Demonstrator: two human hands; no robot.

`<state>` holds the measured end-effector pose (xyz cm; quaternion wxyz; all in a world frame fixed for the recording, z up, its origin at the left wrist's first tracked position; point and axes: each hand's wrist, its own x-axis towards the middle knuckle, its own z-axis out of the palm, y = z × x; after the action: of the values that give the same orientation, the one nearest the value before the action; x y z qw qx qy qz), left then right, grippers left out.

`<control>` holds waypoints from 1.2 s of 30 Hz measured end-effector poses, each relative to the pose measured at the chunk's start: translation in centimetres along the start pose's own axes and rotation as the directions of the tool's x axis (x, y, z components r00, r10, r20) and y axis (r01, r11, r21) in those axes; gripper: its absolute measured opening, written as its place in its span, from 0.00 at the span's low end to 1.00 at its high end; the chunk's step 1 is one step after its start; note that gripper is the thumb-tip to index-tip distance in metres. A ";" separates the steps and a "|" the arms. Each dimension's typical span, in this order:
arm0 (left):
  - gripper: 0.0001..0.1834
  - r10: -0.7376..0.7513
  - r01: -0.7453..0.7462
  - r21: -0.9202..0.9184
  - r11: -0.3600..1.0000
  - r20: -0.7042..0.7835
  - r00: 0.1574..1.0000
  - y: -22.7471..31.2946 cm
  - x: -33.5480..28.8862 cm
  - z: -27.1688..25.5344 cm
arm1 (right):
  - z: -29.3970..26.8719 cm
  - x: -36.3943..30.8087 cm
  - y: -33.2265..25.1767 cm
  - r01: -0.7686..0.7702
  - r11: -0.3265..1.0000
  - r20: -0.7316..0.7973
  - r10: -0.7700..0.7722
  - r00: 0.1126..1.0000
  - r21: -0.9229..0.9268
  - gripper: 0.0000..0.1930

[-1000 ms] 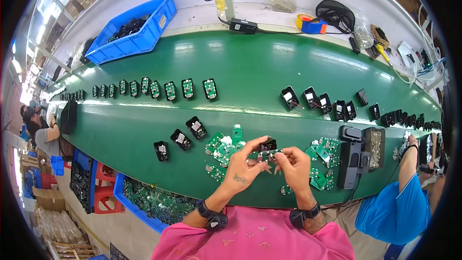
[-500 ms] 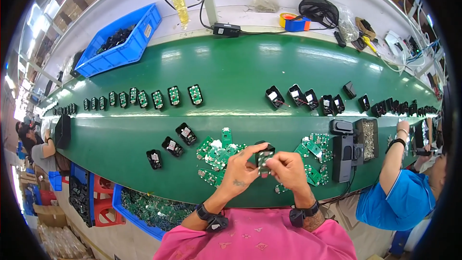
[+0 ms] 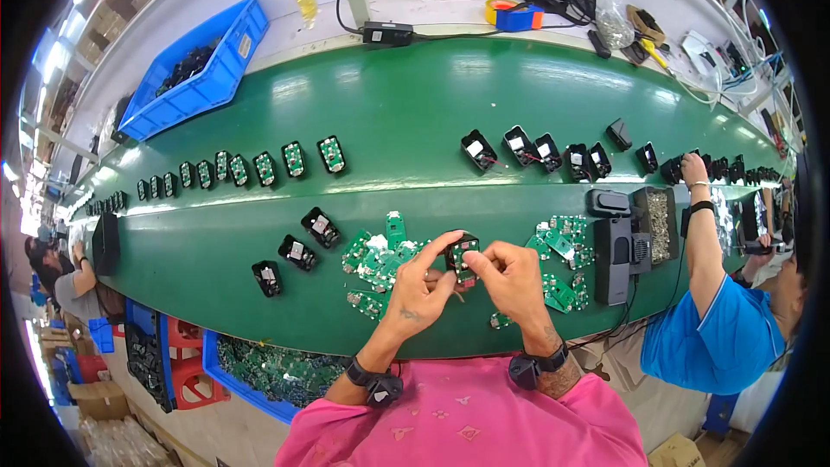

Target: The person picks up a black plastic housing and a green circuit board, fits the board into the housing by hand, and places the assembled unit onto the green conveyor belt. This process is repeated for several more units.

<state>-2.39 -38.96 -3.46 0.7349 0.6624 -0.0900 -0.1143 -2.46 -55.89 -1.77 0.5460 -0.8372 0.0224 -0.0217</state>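
My left hand [image 3: 418,292] is closed around a small black plastic housing [image 3: 450,252] above the bench. A green circuit board [image 3: 462,270] sits at the housing's opening. Whether it is fully seated I cannot tell. My right hand [image 3: 513,284] grips the board's right side, its thumb pressed on the face. Loose circuit boards [image 3: 380,252] lie heaped left of my hands, and more boards [image 3: 564,246] are spread to the right. Three open black housings [image 3: 297,253] with parts inside stand farther left.
Housings fitted with boards [image 3: 293,158] line the back left; open housings [image 3: 519,146] line the back right. A grey device [image 3: 613,264] stands beside a tray of small metal parts [image 3: 654,225]. A co-worker's arm [image 3: 705,225] reaches over the right side. Blue bins [image 3: 201,78] hold parts.
The board now lies more squarely over the housing, and my right thumb has shifted onto its upper face. The co-worker's hand at right has moved back to the row of housings.
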 end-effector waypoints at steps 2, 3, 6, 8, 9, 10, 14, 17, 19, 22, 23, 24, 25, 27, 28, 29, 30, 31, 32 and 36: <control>0.25 -0.034 0.033 -0.048 0.998 -0.013 0.999 -0.2 -0.3 -0.3 | 0.4 -0.1 0.6 0.041 0.997 0.029 -0.039 0.999 -0.071 0.14; 0.24 -0.067 0.065 -0.099 0.993 -0.014 0.998 -0.2 -0.4 -0.3 | 0.5 -0.1 0.8 0.081 0.986 0.051 -0.074 0.996 -0.144 0.13; 0.20 -0.070 0.064 -0.079 0.995 -0.075 0.995 -0.5 -0.2 0.0 | 1.3 0.0 -0.1 0.018 1.000 0.086 -0.020 0.996 0.024 0.13; 0.19 -0.071 0.063 -0.084 0.994 -0.101 0.992 -0.5 -0.2 0.1 | 1.1 -0.1 0.0 0.073 0.996 0.144 -0.080 0.986 0.050 0.17; 0.19 -0.082 0.072 -0.104 0.992 -0.100 0.992 -0.5 -0.2 0.0 | 1.1 -0.1 0.1 0.126 0.989 0.199 -0.140 0.970 0.081 0.21; 0.18 -0.093 0.081 -0.125 0.989 -0.098 0.991 -0.5 -0.2 0.0 | 1.0 -0.1 -0.1 0.126 0.989 0.200 -0.140 0.970 0.080 0.21; 0.17 -0.045 0.029 -0.108 0.994 -0.148 0.988 -0.7 -0.2 0.7 | 2.0 -0.2 0.0 0.100 0.985 0.168 -0.123 0.978 0.143 0.21; 0.16 0.038 -0.049 -0.053 0.997 -0.201 0.979 -1.0 0.3 0.9 | 2.8 0.0 0.3 0.054 0.967 0.119 -0.086 0.989 0.250 0.21; 0.15 0.022 -0.014 0.036 0.999 -0.226 0.974 -1.0 1.4 0.4 | 3.4 0.8 0.4 -0.015 0.954 0.116 -0.020 0.993 0.298 0.21; 0.15 -0.032 0.037 0.027 0.999 -0.167 0.985 -0.8 4.8 -1.8 | 3.4 2.3 1.1 0.090 0.994 0.019 -0.091 0.996 0.062 0.20; 0.16 -0.007 0.026 0.086 0.996 -0.206 0.978 -0.4 6.8 -3.1 | 2.5 2.5 1.2 0.081 0.995 0.011 -0.082 0.997 0.055 0.20; 0.17 -0.017 0.028 0.042 0.999 -0.234 0.972 0.0 9.0 -4.5 | 0.6 2.3 1.2 0.199 0.977 -0.033 -0.202 0.979 -0.080 0.19; 0.19 -0.009 0.037 0.100 0.994 -0.269 0.963 -0.1 11.2 -6.5 | -0.9 2.1 1.4 0.319 0.926 -0.043 -0.334 0.942 -0.203 0.18; 0.18 -0.070 0.102 0.096 0.990 -0.296 0.952 -0.6 14.9 -9.8 | -4.6 1.8 3.0 0.358 0.804 0.023 -0.395 0.918 -0.475 0.23; 0.19 -0.059 0.113 0.144 0.983 -0.331 0.942 -1.9 15.9 -11.4 | -6.1 1.6 3.6 0.325 0.806 0.082 -0.329 0.941 -0.495 0.24; 0.20 -0.051 0.125 0.189 0.974 -0.356 0.933 -3.1 16.7 -12.6 | -7.3 1.3 4.4 0.285 0.804 0.132 -0.254 0.958 -0.521 0.26; 0.20 -0.046 0.116 0.187 0.975 -0.343 0.938 -3.2 17.3 -12.3 | -8.3 0.8 5.1 0.278 0.801 0.118 -0.255 0.960 -0.530 0.26; 0.22 -0.017 0.173 0.369 0.913 -0.389 0.921 -3.3 17.4 -12.0 | -9.0 0.3 5.8 0.265 0.786 0.157 -0.214 0.964 -0.559 0.26; 0.25 0.025 0.236 0.536 0.810 -0.435 0.900 -3.4 17.2 -12.0 | -9.2 0.0 6.6 0.257 0.774 0.196 -0.175 0.965 -0.579 0.27; 0.41 0.618 -0.166 0.949 0.268 -0.037 0.786 -3.5 15.8 -7.1 | -9.5 -0.7 7.7 0.208 0.806 0.166 -0.138 0.976 -0.554 0.25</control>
<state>14.59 -37.10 -8.04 0.2492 0.9134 -0.1496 0.2850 -3.80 -67.63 -4.95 0.2680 -0.9599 -0.0808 -0.0147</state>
